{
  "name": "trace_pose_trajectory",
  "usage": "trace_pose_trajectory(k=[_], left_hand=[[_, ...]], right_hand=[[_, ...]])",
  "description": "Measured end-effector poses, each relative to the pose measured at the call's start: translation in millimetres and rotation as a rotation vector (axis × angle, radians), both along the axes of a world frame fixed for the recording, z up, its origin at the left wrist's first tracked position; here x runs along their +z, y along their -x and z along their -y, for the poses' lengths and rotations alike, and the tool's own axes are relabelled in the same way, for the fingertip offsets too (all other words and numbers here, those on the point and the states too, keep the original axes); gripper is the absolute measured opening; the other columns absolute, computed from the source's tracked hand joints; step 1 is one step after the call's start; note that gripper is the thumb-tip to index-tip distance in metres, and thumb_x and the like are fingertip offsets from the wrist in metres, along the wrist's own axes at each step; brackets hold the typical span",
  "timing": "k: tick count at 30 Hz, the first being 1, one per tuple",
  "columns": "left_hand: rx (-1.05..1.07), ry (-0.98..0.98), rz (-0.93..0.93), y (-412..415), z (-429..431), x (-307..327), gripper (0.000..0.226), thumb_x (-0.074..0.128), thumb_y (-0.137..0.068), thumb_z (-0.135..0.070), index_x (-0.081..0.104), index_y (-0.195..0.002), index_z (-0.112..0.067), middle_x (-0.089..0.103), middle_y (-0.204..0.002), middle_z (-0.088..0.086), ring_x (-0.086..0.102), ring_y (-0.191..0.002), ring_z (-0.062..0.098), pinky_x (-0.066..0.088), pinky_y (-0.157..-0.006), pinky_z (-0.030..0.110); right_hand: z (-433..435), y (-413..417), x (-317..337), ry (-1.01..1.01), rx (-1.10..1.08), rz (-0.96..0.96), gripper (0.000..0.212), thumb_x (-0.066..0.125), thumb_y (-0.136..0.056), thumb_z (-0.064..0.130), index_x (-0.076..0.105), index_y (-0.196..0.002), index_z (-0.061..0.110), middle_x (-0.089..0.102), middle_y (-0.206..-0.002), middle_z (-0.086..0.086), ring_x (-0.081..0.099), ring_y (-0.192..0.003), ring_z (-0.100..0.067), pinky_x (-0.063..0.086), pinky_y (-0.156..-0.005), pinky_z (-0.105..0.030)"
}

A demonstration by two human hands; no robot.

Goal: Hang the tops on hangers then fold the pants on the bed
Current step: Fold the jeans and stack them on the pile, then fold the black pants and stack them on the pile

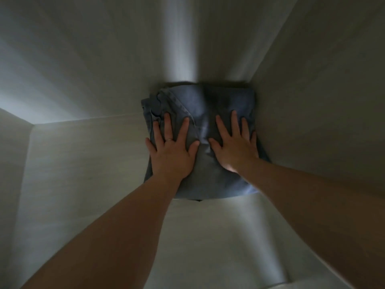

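Note:
A folded pair of blue denim pants (pixel 200 105) lies on a pale shelf inside a cabinet, pushed toward its back right corner. My left hand (pixel 170 149) lies flat on the left half of the pants with fingers spread and a ring on one finger. On the right half, my right hand (pixel 235 147) presses down flat with straight, spread fingers. Both forearms reach in from the bottom of the view. No tops or hangers are in view.
The pale shelf floor (pixel 208 236) extends toward me below the pants. A side wall (pixel 312 122) stands close on the right, a back panel (pixel 104 59) behind, and another wall (pixel 12 163) on the far left. The light is dim.

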State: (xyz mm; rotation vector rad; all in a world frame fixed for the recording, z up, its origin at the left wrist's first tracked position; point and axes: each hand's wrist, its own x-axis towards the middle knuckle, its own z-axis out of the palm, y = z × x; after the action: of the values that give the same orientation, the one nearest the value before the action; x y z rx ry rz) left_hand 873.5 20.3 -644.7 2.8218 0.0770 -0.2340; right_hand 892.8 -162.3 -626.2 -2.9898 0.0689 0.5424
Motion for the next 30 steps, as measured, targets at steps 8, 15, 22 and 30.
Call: trace_pose_trajectory(k=[8, 15, 22, 30], left_hand=[[-0.030, 0.066, -0.277, 77, -8, 47, 0.074, 0.034, -0.097, -0.070, 0.010, -0.160, -0.040, -0.006, -0.171, -0.001, -0.004, -0.156, 0.029, 0.010, -0.122, 0.059], [0.148, 0.315, -0.409, 225, -6, 104, 0.064, 0.032, -0.102, -0.062, 0.018, -0.160, -0.037, 0.002, -0.171, -0.001, 0.004, -0.157, 0.024, 0.012, -0.124, 0.053], [0.246, 0.351, -0.109, 306, -22, 167, 0.060, 0.034, -0.103, -0.058, 0.023, -0.159, -0.037, 0.001, -0.171, 0.001, 0.004, -0.156, 0.025, 0.013, -0.125, 0.050], [0.472, 0.267, 0.057, 401, -22, 216, 0.059, 0.040, -0.103, -0.056, 0.030, -0.157, -0.036, 0.011, -0.170, 0.002, 0.007, -0.156, 0.026, 0.014, -0.124, 0.049]], right_hand=[[3, 56, 62, -0.131, -0.048, -0.318, 0.084, 0.045, -0.094, 0.068, -0.003, -0.158, 0.043, -0.015, -0.168, 0.006, -0.010, -0.155, -0.026, 0.006, -0.123, -0.058], [-11, 220, 111, -0.276, 0.005, -0.266, 0.073, 0.043, -0.100, 0.059, 0.007, -0.160, 0.039, -0.002, -0.170, 0.007, 0.002, -0.156, -0.026, 0.008, -0.121, -0.058], [-14, 292, 168, -0.521, 0.091, -0.049, 0.067, 0.054, -0.101, 0.043, 0.025, -0.159, 0.030, 0.024, -0.166, 0.004, 0.018, -0.153, -0.026, 0.019, -0.123, -0.045], [-21, 348, 210, -0.819, 0.372, -0.130, 0.055, 0.055, -0.101, 0.039, 0.035, -0.153, 0.040, 0.040, -0.151, 0.018, 0.035, -0.139, -0.003, 0.028, -0.115, -0.028]])
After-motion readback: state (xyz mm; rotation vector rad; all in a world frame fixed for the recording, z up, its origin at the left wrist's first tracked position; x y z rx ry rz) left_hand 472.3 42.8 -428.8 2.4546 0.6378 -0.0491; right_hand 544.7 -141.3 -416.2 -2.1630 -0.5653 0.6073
